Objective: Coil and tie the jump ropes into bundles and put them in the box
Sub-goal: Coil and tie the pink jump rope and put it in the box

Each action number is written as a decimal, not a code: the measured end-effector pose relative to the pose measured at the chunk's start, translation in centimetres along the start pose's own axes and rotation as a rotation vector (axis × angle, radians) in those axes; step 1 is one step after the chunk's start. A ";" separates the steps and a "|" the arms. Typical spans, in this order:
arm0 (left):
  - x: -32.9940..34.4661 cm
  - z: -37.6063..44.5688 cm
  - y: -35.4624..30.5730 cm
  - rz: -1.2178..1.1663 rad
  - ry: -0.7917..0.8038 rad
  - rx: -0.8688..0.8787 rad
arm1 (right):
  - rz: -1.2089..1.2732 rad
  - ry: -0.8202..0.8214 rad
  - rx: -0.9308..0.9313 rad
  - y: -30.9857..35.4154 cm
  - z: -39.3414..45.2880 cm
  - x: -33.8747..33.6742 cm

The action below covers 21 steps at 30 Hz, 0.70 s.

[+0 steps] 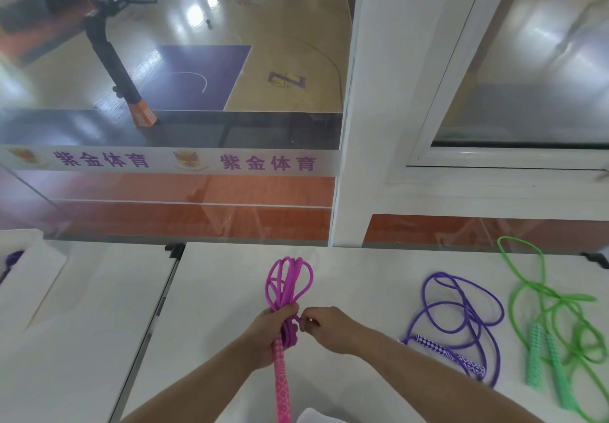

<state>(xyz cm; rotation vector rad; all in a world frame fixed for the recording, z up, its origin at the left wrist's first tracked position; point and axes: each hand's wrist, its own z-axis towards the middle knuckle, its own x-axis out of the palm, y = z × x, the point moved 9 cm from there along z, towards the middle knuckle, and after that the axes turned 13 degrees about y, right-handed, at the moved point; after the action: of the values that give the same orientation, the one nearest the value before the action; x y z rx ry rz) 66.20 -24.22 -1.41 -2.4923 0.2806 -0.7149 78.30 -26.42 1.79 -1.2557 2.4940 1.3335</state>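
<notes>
Half the box (19, 258) cut off, L edge.

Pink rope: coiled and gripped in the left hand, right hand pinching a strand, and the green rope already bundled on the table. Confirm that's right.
Not quite. The head view shows the green rope lying loose and spread out on the table, not bundled. The rest holds: the left hand grips the coiled pink rope and the right hand pinches a strand.

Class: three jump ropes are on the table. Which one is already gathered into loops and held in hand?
The pink rope: the left hand grips its loops while the right hand pinches a strand. The purple rope and green rope lie loose.
</notes>
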 end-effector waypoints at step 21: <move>-1.4 -0.6 -1.7 0.077 -0.152 0.011 | 0.099 0.119 0.052 -1.7 -2.2 0.4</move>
<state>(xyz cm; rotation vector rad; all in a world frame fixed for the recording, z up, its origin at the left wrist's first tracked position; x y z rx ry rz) 64.79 -22.54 -0.68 -2.4947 0.3141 -0.4916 79.87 -28.80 1.83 -1.2521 2.6858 1.2388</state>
